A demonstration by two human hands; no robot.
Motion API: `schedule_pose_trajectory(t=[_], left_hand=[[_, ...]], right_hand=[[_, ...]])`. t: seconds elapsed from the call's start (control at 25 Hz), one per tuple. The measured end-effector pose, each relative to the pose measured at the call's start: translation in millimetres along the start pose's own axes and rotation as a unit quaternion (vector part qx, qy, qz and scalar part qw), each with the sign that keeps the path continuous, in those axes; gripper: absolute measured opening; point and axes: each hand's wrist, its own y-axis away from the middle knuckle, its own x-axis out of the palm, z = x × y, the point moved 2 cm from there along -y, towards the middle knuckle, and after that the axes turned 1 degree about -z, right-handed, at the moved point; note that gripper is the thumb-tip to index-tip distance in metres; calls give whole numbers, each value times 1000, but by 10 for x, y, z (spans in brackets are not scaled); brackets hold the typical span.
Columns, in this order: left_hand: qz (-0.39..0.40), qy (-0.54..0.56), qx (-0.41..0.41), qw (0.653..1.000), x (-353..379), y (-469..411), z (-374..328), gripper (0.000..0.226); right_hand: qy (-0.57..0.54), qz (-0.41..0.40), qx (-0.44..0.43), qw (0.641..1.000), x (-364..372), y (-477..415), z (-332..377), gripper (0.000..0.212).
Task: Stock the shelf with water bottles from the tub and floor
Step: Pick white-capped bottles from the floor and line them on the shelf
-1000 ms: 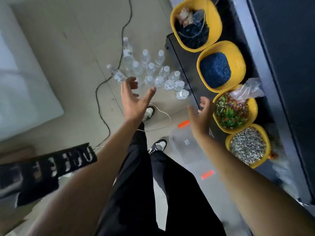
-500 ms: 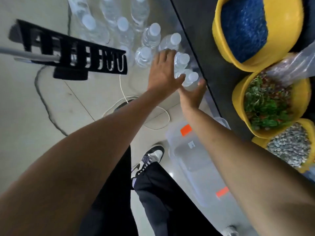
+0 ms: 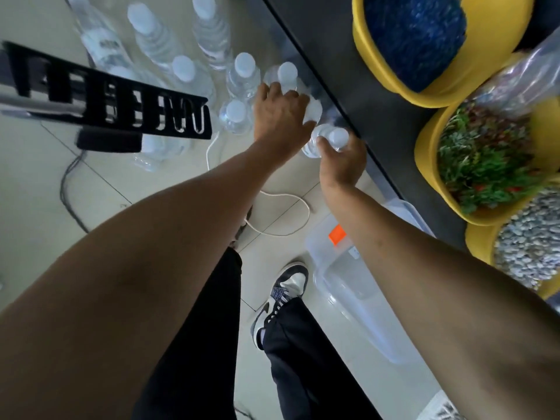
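Both hands closed since 0.5 s ago: left hand (image 3: 280,115) grips 1 bottle (image 3: 314,110), right hand (image 3: 344,162) (nearer) a capped bottle (image 3: 331,137).

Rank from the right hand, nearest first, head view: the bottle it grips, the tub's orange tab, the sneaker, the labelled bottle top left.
1. Gripped bottle, in the right hand.
2. Orange tab, on the tub below the hand.
3. Sneaker, lower left.
4. Labelled bottle, far upper left.

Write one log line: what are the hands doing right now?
step: pick-up | left hand: grips clear bottle | right hand: grips capped bottle
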Motion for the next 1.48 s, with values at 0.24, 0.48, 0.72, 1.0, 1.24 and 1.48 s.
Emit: schedule_pose_trajectory(t=[0.24,0.48,0.72,1.0,1.24,1.48], left_hand=[[-60,95,15,994,-647,157,-164,37],[-65,246,2,967,-2061,539,-612,37],[-226,325,61,916,-3910,1171,-1128,24],[-294,361,104,879,-6139,1768,-2058,12],[-355,378,209,829,-7628,2173,-2923,15],[-299,429,241,818,-8428,1877,-3685,33]], right_hand=[[-29,-12,-30,999,-585,241,436,41],[-58,-61,-145,986,-1690,768,1313,28],[-120,-56,-229,964,-2995,1560,2417,29],[-167,-96,-299,934,-4792,2461,3895,20],[-176,-110,-373,905,-6395,2876,4752,26],[-161,-125,-362,910,-7548,2641,5297,30]])
